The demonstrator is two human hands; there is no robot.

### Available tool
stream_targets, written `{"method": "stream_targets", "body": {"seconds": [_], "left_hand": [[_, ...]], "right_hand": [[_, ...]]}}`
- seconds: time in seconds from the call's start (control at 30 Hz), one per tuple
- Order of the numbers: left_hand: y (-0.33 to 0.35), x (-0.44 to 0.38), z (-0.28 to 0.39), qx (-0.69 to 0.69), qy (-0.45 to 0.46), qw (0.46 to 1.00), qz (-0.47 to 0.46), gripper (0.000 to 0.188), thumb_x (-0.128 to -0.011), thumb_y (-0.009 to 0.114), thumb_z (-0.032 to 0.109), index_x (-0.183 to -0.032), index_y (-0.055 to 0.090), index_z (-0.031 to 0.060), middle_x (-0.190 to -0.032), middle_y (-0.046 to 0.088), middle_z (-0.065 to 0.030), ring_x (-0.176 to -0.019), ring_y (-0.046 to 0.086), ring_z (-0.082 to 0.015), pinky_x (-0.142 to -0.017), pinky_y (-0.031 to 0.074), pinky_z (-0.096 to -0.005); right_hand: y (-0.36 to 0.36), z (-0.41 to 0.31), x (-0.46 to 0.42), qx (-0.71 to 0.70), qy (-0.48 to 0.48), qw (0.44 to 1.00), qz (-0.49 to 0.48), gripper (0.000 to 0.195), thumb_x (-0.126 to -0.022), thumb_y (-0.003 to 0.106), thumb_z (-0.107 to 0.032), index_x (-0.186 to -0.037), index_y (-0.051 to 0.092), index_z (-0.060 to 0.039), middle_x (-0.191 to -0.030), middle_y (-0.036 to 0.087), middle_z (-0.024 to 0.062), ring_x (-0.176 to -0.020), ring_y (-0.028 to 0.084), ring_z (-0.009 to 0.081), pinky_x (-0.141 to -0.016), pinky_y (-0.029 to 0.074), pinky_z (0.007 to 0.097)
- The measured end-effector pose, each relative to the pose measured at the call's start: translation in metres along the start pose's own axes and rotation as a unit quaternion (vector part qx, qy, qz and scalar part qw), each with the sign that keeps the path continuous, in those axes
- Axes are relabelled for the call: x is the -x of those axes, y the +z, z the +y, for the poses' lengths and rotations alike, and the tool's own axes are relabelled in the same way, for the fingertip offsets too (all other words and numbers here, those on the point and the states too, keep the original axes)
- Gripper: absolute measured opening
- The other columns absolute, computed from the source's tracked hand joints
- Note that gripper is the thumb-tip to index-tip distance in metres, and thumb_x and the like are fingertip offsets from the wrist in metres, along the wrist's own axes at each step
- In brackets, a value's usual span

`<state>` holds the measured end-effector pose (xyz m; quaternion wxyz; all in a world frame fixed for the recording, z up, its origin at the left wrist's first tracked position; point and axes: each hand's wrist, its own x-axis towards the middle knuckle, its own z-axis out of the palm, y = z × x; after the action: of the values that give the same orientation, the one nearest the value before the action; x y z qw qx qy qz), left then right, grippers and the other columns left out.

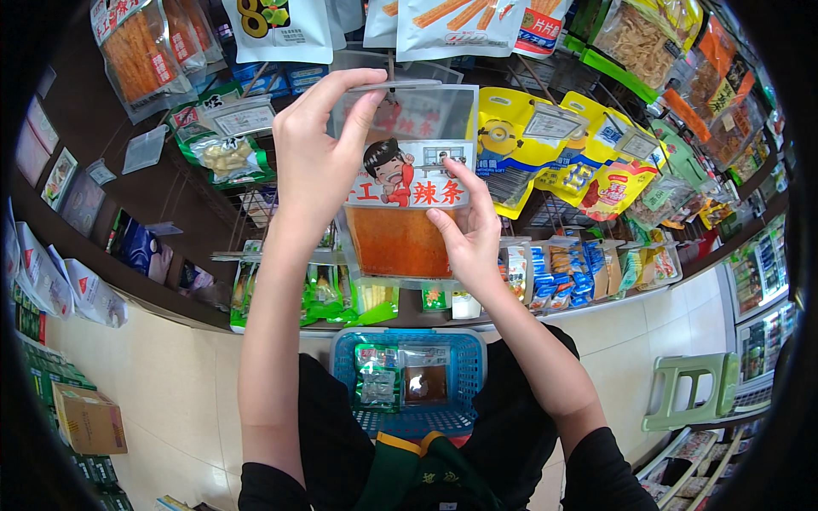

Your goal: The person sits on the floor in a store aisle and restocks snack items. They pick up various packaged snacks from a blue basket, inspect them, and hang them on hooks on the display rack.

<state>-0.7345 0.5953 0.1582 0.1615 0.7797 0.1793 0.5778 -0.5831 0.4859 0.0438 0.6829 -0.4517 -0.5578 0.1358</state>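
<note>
My right hand grips the right edge of a clear-fronted snack bag of orange-brown spicy strips, with its thumb on the front. The bag bears a cartoon child and red writing, and hangs upright before the rack. At its top, my left hand pinches a clear plastic price-tag holder, seen nearly edge-on, between thumb and forefinger. Similar bags show faintly behind. Below, between my legs, a blue plastic basket holds a green snack packet and a clear packet with brown contents.
Yellow snack pouches hang on hooks at the right, behind price tags. White bags hang above. Small blue packets line the lower shelf. A green plastic stool stands at the right, a cardboard box at the left.
</note>
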Motion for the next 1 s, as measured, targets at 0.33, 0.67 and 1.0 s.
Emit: {"method": "stream_targets", "body": {"seconds": [0.33, 0.67, 1.0], "left_hand": [[0.001, 0.0, 0.002, -0.024, 0.027, 0.999, 0.003, 0.018, -0.091, 0.062, 0.002, -0.106, 0.069, -0.0018, -0.104, 0.073, -0.0112, -0.098, 0.069, -0.0188, -0.087, 0.052, -0.0296], [-0.001, 0.013, 0.001, -0.137, 0.146, 0.979, -0.03, 0.03, -0.083, 0.068, 0.003, -0.112, 0.067, 0.0029, -0.126, 0.065, -0.0142, -0.127, 0.055, -0.0334, -0.105, 0.041, -0.0421], [0.023, 0.121, -0.013, -0.21, 0.192, 0.951, -0.119, 0.041, -0.075, 0.065, 0.002, -0.116, 0.065, 0.0057, -0.142, 0.047, -0.0185, -0.132, 0.046, -0.0351, -0.109, 0.034, -0.0505]], "right_hand": [[-0.006, 0.005, -0.01, 0.028, -0.005, 1.0, 0.013, 0.058, -0.085, 0.062, 0.009, -0.139, 0.047, -0.0047, -0.141, 0.051, 0.0133, -0.12, 0.058, 0.0209, -0.091, 0.053, 0.0314], [0.004, 0.056, -0.058, 0.29, 0.037, 0.956, 0.023, 0.07, -0.085, 0.065, 0.002, -0.146, 0.042, -0.024, -0.112, 0.057, 0.0205, -0.087, 0.062, 0.0324, -0.079, 0.052, 0.039], [-0.001, 0.083, 0.06, 0.386, -0.072, 0.919, 0.012, 0.054, -0.071, 0.059, 0.005, -0.123, 0.056, -0.0084, -0.124, 0.047, 0.0209, -0.112, 0.051, 0.0411, -0.096, 0.041, 0.0477]]}}
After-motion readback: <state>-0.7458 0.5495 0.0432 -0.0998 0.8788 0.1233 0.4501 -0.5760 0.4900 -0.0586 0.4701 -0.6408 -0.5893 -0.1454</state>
